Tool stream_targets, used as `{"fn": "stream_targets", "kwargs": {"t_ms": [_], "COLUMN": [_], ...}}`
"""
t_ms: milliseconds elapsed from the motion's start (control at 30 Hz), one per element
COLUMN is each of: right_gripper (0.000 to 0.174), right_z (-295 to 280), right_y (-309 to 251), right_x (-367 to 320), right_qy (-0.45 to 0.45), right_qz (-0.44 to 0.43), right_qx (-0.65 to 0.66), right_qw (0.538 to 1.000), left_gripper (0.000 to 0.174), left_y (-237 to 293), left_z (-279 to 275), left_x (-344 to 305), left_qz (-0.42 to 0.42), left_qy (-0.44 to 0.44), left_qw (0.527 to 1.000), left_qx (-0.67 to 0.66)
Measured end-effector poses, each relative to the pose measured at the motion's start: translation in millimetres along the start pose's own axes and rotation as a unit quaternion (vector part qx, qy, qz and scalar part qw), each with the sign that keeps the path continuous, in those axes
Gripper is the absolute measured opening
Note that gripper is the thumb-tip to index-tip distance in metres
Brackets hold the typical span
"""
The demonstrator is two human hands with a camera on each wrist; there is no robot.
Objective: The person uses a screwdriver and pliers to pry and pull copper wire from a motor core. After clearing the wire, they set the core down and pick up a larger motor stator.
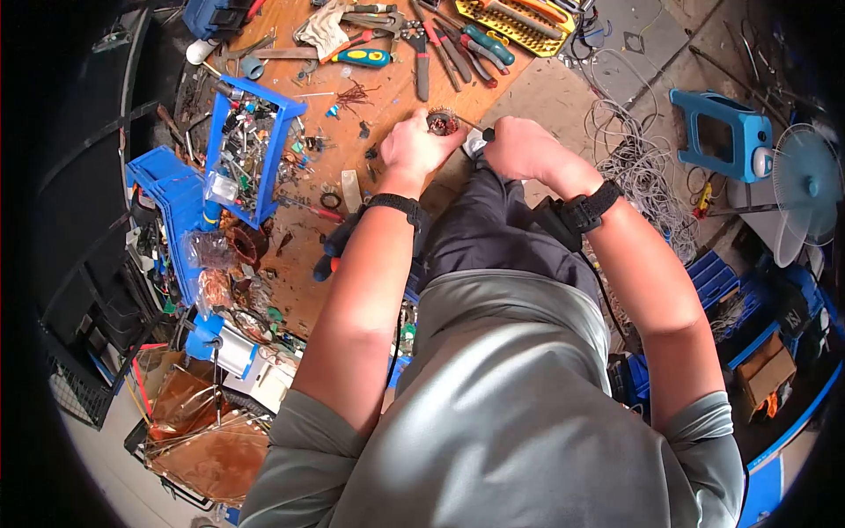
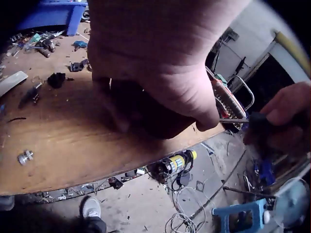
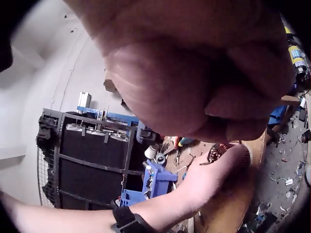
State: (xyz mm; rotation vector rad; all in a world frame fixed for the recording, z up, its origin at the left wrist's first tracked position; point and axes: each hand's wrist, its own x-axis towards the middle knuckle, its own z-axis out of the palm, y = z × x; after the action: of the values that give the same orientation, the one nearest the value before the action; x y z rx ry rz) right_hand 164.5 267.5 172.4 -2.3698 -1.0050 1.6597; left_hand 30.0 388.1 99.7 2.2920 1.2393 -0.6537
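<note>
My left hand (image 1: pixel 410 148) grips a round motor stator with copper windings (image 1: pixel 443 122) near the edge of the wooden table (image 1: pixel 308 163). Its thumb lies along the stator's near side. In the left wrist view the palm shades the stator (image 2: pixel 150 116), which shows as a dark round body. My right hand (image 1: pixel 530 151) holds a screwdriver by its dark handle (image 1: pixel 489 135). The thin metal shaft (image 2: pixel 232 120) points at the stator, its end hidden by the left thumb. The right wrist view shows the copper windings (image 3: pixel 215 153) between the left fingers.
Pliers (image 1: pixel 422 62) and other hand tools lie at the table's far side, near a yellow tray (image 1: pixel 519 26). A blue bin (image 1: pixel 280 163) of small parts stands left. Tangled grey cable (image 1: pixel 629 158), a blue stool (image 1: pixel 722 136) and a fan (image 1: pixel 808 185) occupy the right side.
</note>
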Motion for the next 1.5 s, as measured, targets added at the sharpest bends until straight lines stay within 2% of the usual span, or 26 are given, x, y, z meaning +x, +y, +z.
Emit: {"fn": "stream_targets", "kwargs": {"t_ms": [133,233,333,400,533,667,800,1167,1233,1267,1300,1333,1367,1400,1467,1500], "right_gripper": [0.03,0.026,0.024,0.024,0.027,0.031,0.034,0.033,0.024,0.024,0.02,0.018,0.015,0.015,0.013,0.013], "right_z": [-7,4,16,22,26,9,4,1,11,15,16,20,27,32,43,43], "right_y": [-20,-29,-33,-34,-41,-28,-20,-15,8,19,27,34,38,41,46,44], "right_x": [-8,-8,-4,-3,-8,-15,-20,-21,6,12,14,17,21,24,29,27], "right_qy": [-0.029,-0.013,-0.008,0.035,0.057,-0.005,-0.009,0.011,-0.058,-0.058,-0.117,-0.172,-0.182,-0.183,-0.214,-0.215], "right_qz": [-0.006,0.01,0.008,-0.005,0.008,0.013,0.059,0.042,0.023,0.024,0.024,0.024,0.059,0.06,0.073,0.073], "right_qx": [-0.07,-0.116,-0.169,-0.183,-0.2,-0.109,-0.04,-0.027,0.12,0.119,0.309,0.486,0.535,0.536,0.62,0.621], "right_qw": [0.997,0.993,0.986,0.982,0.978,0.994,0.997,0.999,0.991,0.991,0.944,0.857,0.823,0.822,0.751,0.75], "left_gripper": [0.07,0.068,0.078,0.077,0.075,0.074,0.074,0.067,0.066,0.066,0.066,0.066,0.066,0.065,0.065,0.065], "left_y": [3,6,5,6,10,14,13,11,14,13,12,11,10,9,8,7], "left_z": [-2,-6,-3,-3,-7,-9,-7,-4,-7,-6,-6,-5,-4,-4,-2,-2], "left_x": [-1,-2,-2,-2,-6,-10,-10,-10,-10,-10,-10,-9,-9,-9,-7,-7], "left_qz": [-0.003,-0.01,-0.026,-0.03,-0.034,-0.052,-0.053,-0.056,-0.058,-0.058,-0.058,-0.059,-0.054,-0.049,-0.05,-0.051], "left_qy": [0.005,-0.012,-0.016,-0.009,-0.008,-0.01,-0.015,-0.004,-0.005,-0.008,-0.011,-0.011,-0.007,-0.002,-0.004,-0.005], "left_qw": [1.0,1.0,0.999,0.998,0.999,0.998,0.998,0.998,0.997,0.997,0.997,0.997,0.998,0.998,0.998,0.997], "left_qx": [-0.004,-0.004,-0.02,-0.047,-0.04,-0.028,-0.027,-0.036,-0.044,-0.043,-0.041,-0.041,-0.043,-0.045,-0.048,-0.052]}}
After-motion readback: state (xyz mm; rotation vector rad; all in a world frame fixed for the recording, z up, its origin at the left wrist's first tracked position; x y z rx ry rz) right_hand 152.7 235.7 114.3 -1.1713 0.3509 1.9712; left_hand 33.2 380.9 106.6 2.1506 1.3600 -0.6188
